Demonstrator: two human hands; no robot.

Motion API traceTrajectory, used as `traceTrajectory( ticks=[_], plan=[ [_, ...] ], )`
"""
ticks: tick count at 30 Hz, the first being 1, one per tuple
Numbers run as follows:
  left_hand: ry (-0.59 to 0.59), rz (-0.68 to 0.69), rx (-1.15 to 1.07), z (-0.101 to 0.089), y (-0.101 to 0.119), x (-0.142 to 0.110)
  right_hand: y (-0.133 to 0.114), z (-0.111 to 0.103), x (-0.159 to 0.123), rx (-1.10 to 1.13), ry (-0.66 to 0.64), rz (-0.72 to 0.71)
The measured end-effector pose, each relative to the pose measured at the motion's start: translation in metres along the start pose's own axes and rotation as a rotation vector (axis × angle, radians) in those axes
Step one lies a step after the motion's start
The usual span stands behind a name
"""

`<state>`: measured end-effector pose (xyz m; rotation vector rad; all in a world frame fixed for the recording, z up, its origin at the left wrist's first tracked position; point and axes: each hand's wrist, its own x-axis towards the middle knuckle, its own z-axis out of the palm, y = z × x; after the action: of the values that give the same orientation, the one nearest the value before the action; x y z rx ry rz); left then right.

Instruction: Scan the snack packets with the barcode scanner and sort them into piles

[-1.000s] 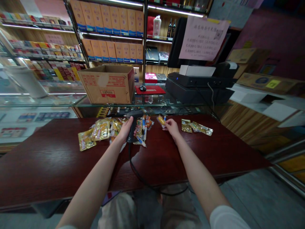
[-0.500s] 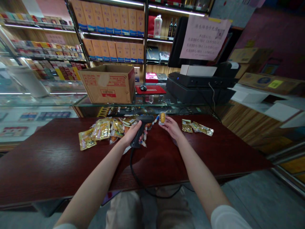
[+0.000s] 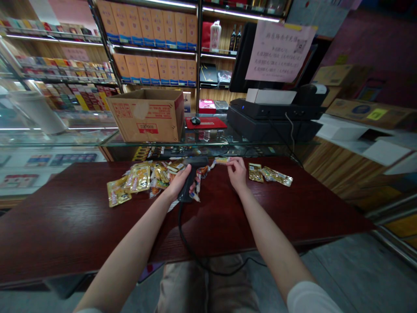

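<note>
My left hand point(image 3: 180, 181) is wrapped round the grip of a black barcode scanner point(image 3: 189, 180), whose head points right and whose cable hangs down over the table's front edge. My right hand point(image 3: 237, 170) pinches the right end of a small wrapped snack packet point(image 3: 222, 161), held in front of the scanner's head. Behind and beside the scanner lies a pile of gold snack packets point(image 3: 140, 177), partly hidden by my left hand. Two more gold packets point(image 3: 276, 176) lie to the right of my right hand.
The dark red wooden table point(image 3: 81, 230) stretches across the front. Beyond it, a glass counter bears an open cardboard box point(image 3: 148, 117), a mouse point(image 3: 195, 120) on a red mat, and a black till point(image 3: 273, 115) with a monitor. Stocked shelves stand behind.
My right hand has turned the snack packet; its yellow face showed before, and now a narrow, printed side lies level towards the scanner. The left hand and scanner have hardly moved.
</note>
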<state>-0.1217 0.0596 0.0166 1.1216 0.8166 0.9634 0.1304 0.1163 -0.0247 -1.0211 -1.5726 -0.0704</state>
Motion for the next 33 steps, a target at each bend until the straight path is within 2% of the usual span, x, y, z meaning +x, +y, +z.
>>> traceTrajectory(
  ticks=[6,14,24,27,33],
  plan=[
    [0.012,-0.008,-0.007,0.003,0.003,-0.003,-0.012,-0.004,0.001,0.01,0.015,-0.13],
    [0.025,0.01,-0.024,0.005,0.001,-0.006,-0.018,-0.009,0.002,0.023,-0.057,-0.161],
    [-0.08,-0.038,-0.083,0.006,-0.001,-0.003,-0.022,-0.005,0.0,0.076,-0.166,-0.22],
    [-0.084,-0.049,-0.082,0.009,0.001,-0.006,-0.02,-0.002,-0.001,0.09,-0.197,-0.188],
    [-0.09,-0.06,-0.074,0.01,0.003,-0.009,-0.016,0.002,-0.005,0.128,-0.259,-0.036]
  ],
)
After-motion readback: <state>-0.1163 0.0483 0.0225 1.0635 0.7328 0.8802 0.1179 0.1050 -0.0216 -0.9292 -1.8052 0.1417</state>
